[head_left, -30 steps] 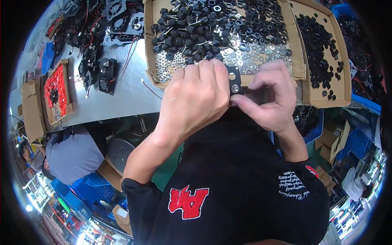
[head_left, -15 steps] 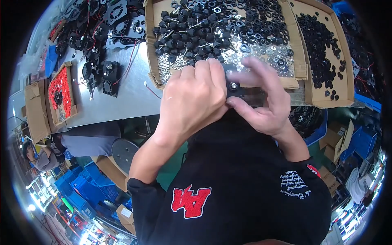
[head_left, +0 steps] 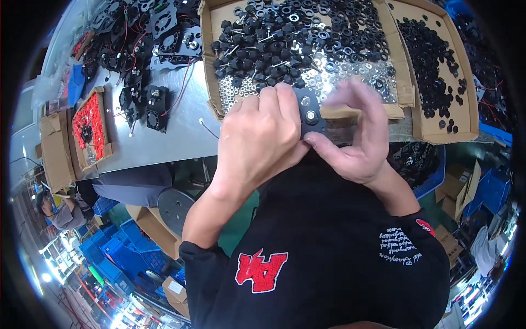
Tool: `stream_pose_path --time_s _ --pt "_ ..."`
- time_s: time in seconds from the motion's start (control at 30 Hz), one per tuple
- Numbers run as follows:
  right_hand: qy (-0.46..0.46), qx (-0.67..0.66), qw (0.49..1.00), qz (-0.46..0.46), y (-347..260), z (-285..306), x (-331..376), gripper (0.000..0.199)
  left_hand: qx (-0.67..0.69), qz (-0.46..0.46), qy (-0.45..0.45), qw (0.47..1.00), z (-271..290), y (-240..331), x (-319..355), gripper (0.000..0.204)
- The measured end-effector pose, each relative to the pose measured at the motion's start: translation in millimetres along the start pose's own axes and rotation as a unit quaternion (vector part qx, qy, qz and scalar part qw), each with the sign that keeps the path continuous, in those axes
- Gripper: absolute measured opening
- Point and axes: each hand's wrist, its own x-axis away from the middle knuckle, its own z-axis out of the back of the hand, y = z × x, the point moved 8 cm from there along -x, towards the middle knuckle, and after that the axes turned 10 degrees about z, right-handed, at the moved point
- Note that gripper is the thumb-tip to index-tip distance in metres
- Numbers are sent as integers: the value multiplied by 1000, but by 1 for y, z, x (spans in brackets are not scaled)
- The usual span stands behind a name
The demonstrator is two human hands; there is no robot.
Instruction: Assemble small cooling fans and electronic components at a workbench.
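Note:
My left hand [head_left: 260,129] is closed around a small dark plate [head_left: 310,127], and its back hides most of what it holds. On the plate's visible end sit two silver fasteners, a lower nut [head_left: 311,115] and an upper one [head_left: 306,101]. Beside it is my right hand [head_left: 359,134], fingers raised apart from the thumb and smeared by motion. The right thumb tip is at the plate's lower corner. Just beyond the hands lies a cardboard tray [head_left: 211,82] of black knobs with metal studs [head_left: 263,46], black rings [head_left: 356,33] and silver washers and nuts [head_left: 235,88].
A second cardboard tray [head_left: 463,123] at right holds small black discs. Left on the metal table [head_left: 148,148] are black fan assemblies [head_left: 157,109] with wires and a small box of red parts [head_left: 90,123]. Blue bins [head_left: 120,247] and another person [head_left: 60,208] are at lower left.
The right fingers have drawn back slightly from the plate, uncovering its upper fastener. The left hand keeps its hold. The tabletop things at left have shifted a little rightward in view.

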Motion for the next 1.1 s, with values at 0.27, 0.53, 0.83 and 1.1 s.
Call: stream_pose_path --time_s 0.27,0.53,0.83,1.1 --pt "-49 10 999 12 -6 -8 -12 64 8 8 -13 1000 -2 -4 1 48" --pt "-203 84 972 80 -24 -17 -44 31 -43 -19 31 998 0 -8 7 22" --pt "-239 161 949 131 -58 -27 -63 28 -64 -15 104 992 11 -10 20 17" --pt "-219 167 951 139 -65 -35 -65 23 -67 16 115 991 25 -14 25 22"
